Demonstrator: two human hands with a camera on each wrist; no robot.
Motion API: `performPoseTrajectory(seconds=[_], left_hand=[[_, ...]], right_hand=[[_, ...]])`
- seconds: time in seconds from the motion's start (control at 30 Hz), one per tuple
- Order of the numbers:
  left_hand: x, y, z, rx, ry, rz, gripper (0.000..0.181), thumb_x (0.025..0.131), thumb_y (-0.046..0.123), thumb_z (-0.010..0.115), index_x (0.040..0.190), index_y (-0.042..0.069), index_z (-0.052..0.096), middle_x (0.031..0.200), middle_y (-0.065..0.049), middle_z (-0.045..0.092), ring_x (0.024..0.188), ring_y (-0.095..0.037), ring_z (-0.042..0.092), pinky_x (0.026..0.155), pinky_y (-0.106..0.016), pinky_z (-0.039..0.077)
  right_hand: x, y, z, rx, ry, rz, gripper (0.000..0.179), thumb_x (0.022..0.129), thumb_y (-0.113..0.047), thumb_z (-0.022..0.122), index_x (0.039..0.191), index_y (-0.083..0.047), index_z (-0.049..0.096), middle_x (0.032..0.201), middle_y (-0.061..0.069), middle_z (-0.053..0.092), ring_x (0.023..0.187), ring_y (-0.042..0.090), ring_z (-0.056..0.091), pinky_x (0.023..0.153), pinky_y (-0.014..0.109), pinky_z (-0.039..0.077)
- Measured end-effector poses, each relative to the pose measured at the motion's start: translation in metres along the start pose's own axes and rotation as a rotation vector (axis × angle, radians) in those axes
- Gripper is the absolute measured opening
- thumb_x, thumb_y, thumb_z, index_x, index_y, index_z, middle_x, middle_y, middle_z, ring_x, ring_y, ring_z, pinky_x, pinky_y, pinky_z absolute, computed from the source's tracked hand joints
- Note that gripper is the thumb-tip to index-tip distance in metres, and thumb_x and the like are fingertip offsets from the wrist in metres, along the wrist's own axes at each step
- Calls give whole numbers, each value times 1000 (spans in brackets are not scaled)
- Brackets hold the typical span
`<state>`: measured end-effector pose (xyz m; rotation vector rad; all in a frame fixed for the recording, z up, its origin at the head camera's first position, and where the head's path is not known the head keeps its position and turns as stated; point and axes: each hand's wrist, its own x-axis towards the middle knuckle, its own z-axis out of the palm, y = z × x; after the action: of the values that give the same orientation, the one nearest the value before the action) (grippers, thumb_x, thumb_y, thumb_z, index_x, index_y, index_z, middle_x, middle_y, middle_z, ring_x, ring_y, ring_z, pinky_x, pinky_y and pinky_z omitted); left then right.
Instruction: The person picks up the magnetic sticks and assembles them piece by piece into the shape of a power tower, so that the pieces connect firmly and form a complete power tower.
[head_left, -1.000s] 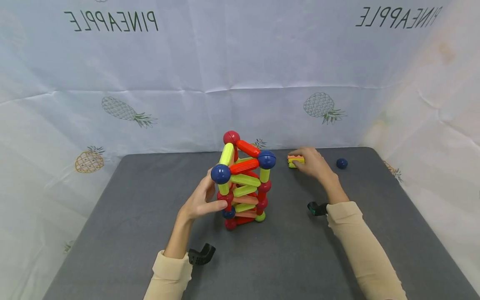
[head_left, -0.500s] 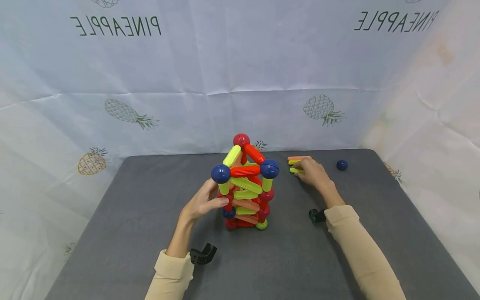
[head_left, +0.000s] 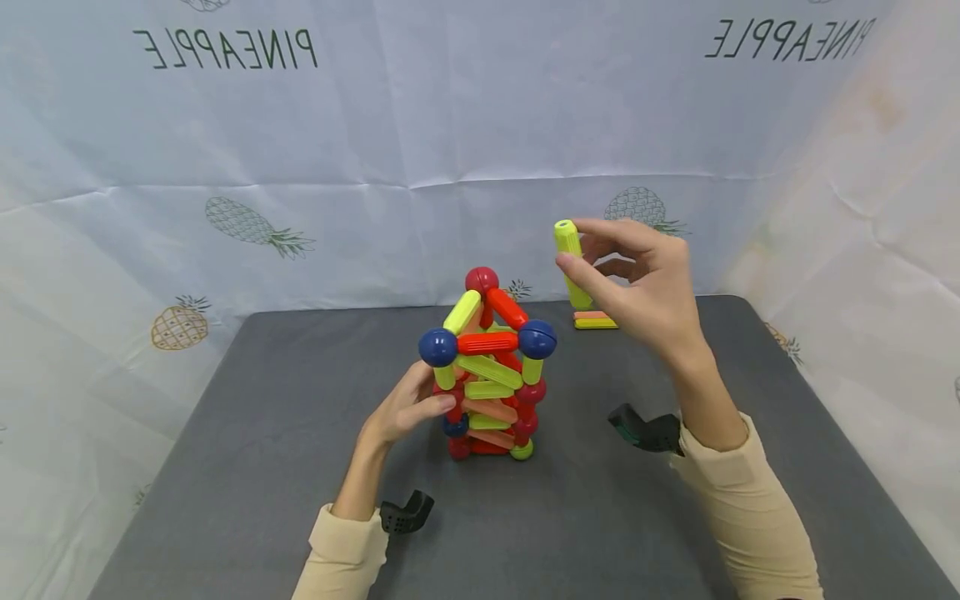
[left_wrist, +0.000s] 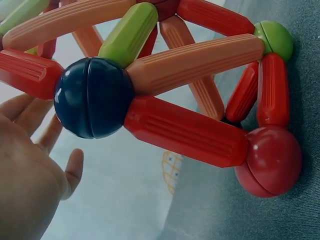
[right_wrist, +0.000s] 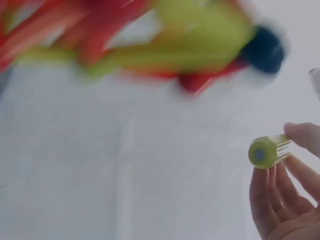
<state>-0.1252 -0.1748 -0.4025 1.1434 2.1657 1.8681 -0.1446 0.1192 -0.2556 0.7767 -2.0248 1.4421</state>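
A tower of magnetic building rods and balls [head_left: 487, 342] stands upright on the table, its ribbed rods red, yellow-green and orange. My left hand [head_left: 408, 404] holds its left side, thumb in front and fingers behind; in the left wrist view those fingers reach behind a red rod beside a dark blue ball [left_wrist: 94, 97]. Raised above the table to the right of the tower, my right hand [head_left: 645, 279] pinches a yellow-green magnetic rod [head_left: 568, 250] between thumb and fingers. The rod's round end faces the camera in the right wrist view, where the tower is blurred.
Two loose rods [head_left: 596, 324], one orange and one yellow, lie side by side near the back edge of the dark grey table [head_left: 300, 433]. A white cloth [head_left: 420, 108] printed with pineapples hangs behind it.
My right hand has lifted the yellow-green rod off the table, upward and toward me. The loose blue ball is now out of sight. The left hand has stayed at the tower, which turned slightly earlier.
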Motion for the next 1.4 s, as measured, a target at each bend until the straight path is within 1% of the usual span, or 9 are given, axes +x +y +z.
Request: performPoseTrajectory(seconds=[0.2, 0.43, 0.63, 0.73, 0.87, 1.07, 1.2, 1.27, 1.4], left_hand=[[1, 0, 0, 9, 9, 20, 66, 98, 31, 55, 149, -6, 36, 131, -5, 59, 116, -6, 59, 105, -28, 50], [3, 4, 4, 98, 57, 73, 72, 97, 37, 67, 149, -4, 38, 133, -18, 58, 121, -4, 57, 109, -29, 48], [2, 6, 5, 126, 114, 73, 70, 95, 40, 70, 144, -3, 45, 127, -22, 62, 117, -4, 60, 106, -29, 50], [0, 6, 3, 110, 128, 54, 58, 99, 29, 65, 143, -4, 46, 126, -10, 63, 114, -4, 60, 103, -27, 52], [-1, 3, 0, 79, 221, 43, 43, 100, 13, 60, 140, -1, 49, 116, 6, 60, 104, -7, 57, 92, -24, 50], [0, 3, -1, 181, 604, -72, 47, 91, 4, 71, 136, 5, 58, 114, 12, 68, 103, -5, 61, 85, -29, 45], [3, 14, 2, 204, 822, -124, 38, 93, 8, 71, 129, 2, 63, 118, -8, 67, 106, -11, 61, 83, -26, 46], [3, 22, 6, 217, 805, -86, 44, 95, 14, 64, 137, 1, 58, 131, -17, 60, 116, -20, 56, 90, -31, 45], [6, 36, 18, 363, 596, -125, 90, 88, 53, 68, 157, 9, 31, 155, -16, 34, 138, -29, 31, 107, -52, 34]], right_hand=[[-2, -47, 12, 116, -37, -136, 39, 77, 13, 78, 115, 6, 73, 88, -3, 71, 79, 13, 68, 69, 22, 60], [-8, -46, 23, 60, -100, -120, 41, 79, 7, 79, 120, 2, 71, 91, 14, 72, 83, 10, 69, 74, 24, 61], [-8, -35, 18, 80, -78, -128, 35, 86, 0, 76, 121, 4, 70, 93, 0, 74, 83, 8, 69, 74, 22, 60], [-5, -9, 11, 67, -6, -115, 28, 92, -3, 69, 118, 7, 70, 93, -16, 71, 80, 5, 68, 73, 19, 58], [-3, 56, 3, -141, 6, 12, 24, 95, -6, 68, 116, 2, 74, 97, 0, 76, 84, 8, 69, 75, 24, 58], [-30, 161, -4, -527, -306, 249, 28, 97, -6, 65, 123, 0, 72, 119, 26, 71, 110, 44, 65, 89, 59, 54], [-48, 195, -6, -662, -502, 413, 37, 98, -8, 63, 134, -1, 65, 135, 29, 61, 126, 49, 55, 100, 64, 48], [-55, 204, -6, -709, -565, 448, 41, 98, -9, 63, 137, -1, 62, 139, 30, 57, 127, 51, 53, 100, 65, 47], [-63, 214, -4, -749, -601, 475, 43, 97, -10, 65, 139, 0, 61, 140, 30, 54, 125, 51, 53, 95, 64, 48]])
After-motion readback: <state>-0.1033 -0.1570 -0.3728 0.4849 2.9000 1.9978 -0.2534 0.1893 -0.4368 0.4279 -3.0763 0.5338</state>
